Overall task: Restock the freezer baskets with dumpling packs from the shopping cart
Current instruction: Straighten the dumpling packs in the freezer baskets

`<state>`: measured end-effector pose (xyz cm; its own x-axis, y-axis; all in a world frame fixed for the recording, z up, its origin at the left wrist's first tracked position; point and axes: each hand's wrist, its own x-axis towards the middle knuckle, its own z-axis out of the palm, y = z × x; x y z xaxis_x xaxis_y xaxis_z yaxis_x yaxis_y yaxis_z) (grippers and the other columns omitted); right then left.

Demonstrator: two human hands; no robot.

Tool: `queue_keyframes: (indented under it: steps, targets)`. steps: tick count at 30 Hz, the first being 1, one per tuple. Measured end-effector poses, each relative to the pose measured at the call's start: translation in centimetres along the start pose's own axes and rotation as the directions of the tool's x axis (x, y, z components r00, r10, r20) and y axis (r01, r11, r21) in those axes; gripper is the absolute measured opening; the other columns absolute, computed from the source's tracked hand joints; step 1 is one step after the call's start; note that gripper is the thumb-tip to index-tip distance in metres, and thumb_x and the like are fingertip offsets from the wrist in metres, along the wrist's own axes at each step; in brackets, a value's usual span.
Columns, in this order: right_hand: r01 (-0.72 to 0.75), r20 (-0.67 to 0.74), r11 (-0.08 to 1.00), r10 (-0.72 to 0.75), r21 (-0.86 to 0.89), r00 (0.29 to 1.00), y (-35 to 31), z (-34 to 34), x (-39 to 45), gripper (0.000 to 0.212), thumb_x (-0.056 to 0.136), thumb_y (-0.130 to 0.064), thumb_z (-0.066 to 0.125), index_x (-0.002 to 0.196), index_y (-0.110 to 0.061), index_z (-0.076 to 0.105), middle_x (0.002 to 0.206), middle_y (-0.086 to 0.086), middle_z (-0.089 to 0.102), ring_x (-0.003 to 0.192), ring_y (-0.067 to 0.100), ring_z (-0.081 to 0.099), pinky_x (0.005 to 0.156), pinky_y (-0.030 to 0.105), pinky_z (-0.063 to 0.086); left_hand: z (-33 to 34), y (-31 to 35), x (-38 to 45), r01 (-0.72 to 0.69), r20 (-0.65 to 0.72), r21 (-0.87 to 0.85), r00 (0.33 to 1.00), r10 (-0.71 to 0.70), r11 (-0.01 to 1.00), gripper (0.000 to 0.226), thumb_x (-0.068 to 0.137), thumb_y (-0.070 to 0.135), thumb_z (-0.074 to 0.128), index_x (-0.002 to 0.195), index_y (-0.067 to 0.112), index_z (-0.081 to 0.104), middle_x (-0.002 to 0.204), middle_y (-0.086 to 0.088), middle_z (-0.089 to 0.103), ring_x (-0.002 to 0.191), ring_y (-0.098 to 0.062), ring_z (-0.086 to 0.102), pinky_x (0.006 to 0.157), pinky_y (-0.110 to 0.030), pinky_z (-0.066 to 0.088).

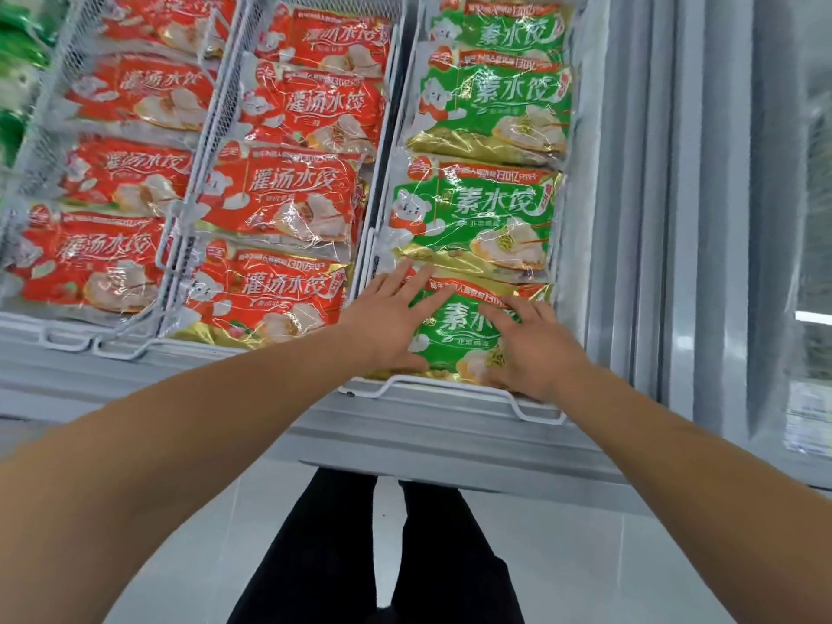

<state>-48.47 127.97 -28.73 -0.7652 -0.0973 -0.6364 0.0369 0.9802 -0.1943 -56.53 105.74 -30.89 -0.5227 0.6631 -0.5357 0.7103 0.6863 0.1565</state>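
Left basket [178,245] and middle basket [364,245]: red dumpling packs [279,200], four rows each. Right basket [450,389]: green dumpling packs [472,218] stacked front to back. Left hand [387,319] flat on nearest green pack [454,331], fingers spread, grip open. Right hand [535,349] pressing same pack near right edge, fingers loosely bent, not clasping.

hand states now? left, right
Left hand: open, fingers flat on the nearest green dumpling pack.
Right hand: open, pressing the same pack.
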Motion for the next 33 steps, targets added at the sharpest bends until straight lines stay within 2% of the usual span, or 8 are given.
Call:
queue_keyframes:
  steps: [5,10,14,17,21,27,30,33]
  targets:
    - [-0.003,-0.094,0.999,-0.002,-0.051,0.996,0.0,-1.4,0.1,0.087,0.082,-0.062,0.062,0.153,-0.033,0.021,0.156,0.002,0.028,0.142,0.029,0.022,0.117,0.045,0.026,-1.4,-1.1,-0.1,-0.014,-0.032,-0.059,0.999,0.012,0.998,0.101,0.085,0.070,0.056,0.158,0.033,-0.003,0.167,-0.005,-0.010,0.153,-0.032,-0.004,0.122,-0.049,0.007]
    - [-0.042,-0.250,0.987,0.081,0.158,0.965,0.8,-4.0,3.8,0.076,0.091,-0.049,0.060,0.154,-0.021,0.027,0.161,0.010,0.022,0.148,0.033,0.019,0.121,0.047,0.020,-4.6,-4.7,3.3,0.065,-0.158,-0.199,0.983,-0.097,0.978,0.082,0.097,0.054,0.048,0.160,0.020,0.007,0.167,-0.008,0.001,0.154,-0.031,0.001,0.125,-0.049,0.010]
    - [-0.099,-0.241,0.986,0.128,0.131,0.962,1.6,-6.6,8.2,0.093,0.090,-0.046,0.065,0.158,-0.023,0.007,0.166,0.005,-0.005,0.153,0.030,0.002,0.121,0.048,0.018,-7.1,-6.6,7.8,0.021,-0.213,-0.159,0.976,-0.055,0.987,0.089,0.096,0.053,0.052,0.160,0.016,0.003,0.167,-0.009,-0.003,0.154,-0.031,-0.006,0.124,-0.051,0.010]
    - [-0.112,-0.155,0.984,0.133,0.139,0.979,2.6,-7.9,11.5,0.115,0.081,-0.049,0.075,0.158,-0.023,-0.007,0.165,0.003,-0.017,0.153,0.029,-0.005,0.123,0.045,0.013,-7.5,-7.5,11.2,0.029,-0.101,-0.126,0.994,-0.041,0.992,0.110,0.087,0.068,0.055,0.158,0.017,-0.010,0.166,-0.008,-0.013,0.153,-0.031,-0.011,0.124,-0.053,0.008]
    - [-0.141,-0.034,0.979,0.147,0.146,0.988,4.4,-8.6,13.6,0.133,0.071,-0.055,0.080,0.155,-0.024,-0.018,0.164,0.002,-0.019,0.152,0.031,-0.006,0.122,0.052,0.017,-6.9,-7.8,13.4,0.054,-0.019,-0.133,0.998,-0.057,0.990,0.131,0.071,0.082,0.059,0.155,0.021,-0.022,0.164,-0.003,-0.026,0.152,-0.026,-0.018,0.124,-0.053,0.002]
    - [-0.156,-0.006,0.985,0.157,0.071,0.988,4.6,-8.5,12.6,0.130,0.072,-0.059,0.077,0.155,-0.025,-0.017,0.164,0.000,-0.019,0.152,0.031,0.000,0.117,0.054,0.027,-5.9,-7.4,12.5,0.017,-0.029,-0.160,0.999,-0.022,0.987,0.129,0.073,0.085,0.054,0.156,0.021,-0.020,0.164,-0.001,-0.025,0.152,-0.025,-0.018,0.124,-0.051,0.003]
    - [-0.178,0.006,0.980,0.178,0.092,0.984,4.2,-9.3,12.3,0.118,0.076,-0.058,0.073,0.158,-0.024,-0.005,0.166,0.002,-0.005,0.151,0.032,0.010,0.118,0.049,0.027,-6.5,-7.8,12.1,0.007,-0.067,-0.208,0.998,-0.021,0.978,0.114,0.078,0.074,0.059,0.160,0.020,0.001,0.168,-0.003,-0.003,0.154,-0.028,-0.001,0.124,-0.049,0.011]
    - [-0.178,-0.134,0.971,0.200,0.159,0.970,4.6,-12.5,13.4,0.075,0.084,-0.048,0.068,0.147,-0.017,0.041,0.147,0.012,0.043,0.136,0.034,0.037,0.109,0.042,0.039,-9.4,-9.2,13.1,-0.036,-0.301,-0.342,0.951,-0.073,0.939,0.058,0.087,0.044,0.064,0.136,0.015,0.056,0.139,-0.010,0.055,0.132,-0.033,0.045,0.109,-0.047,0.040]
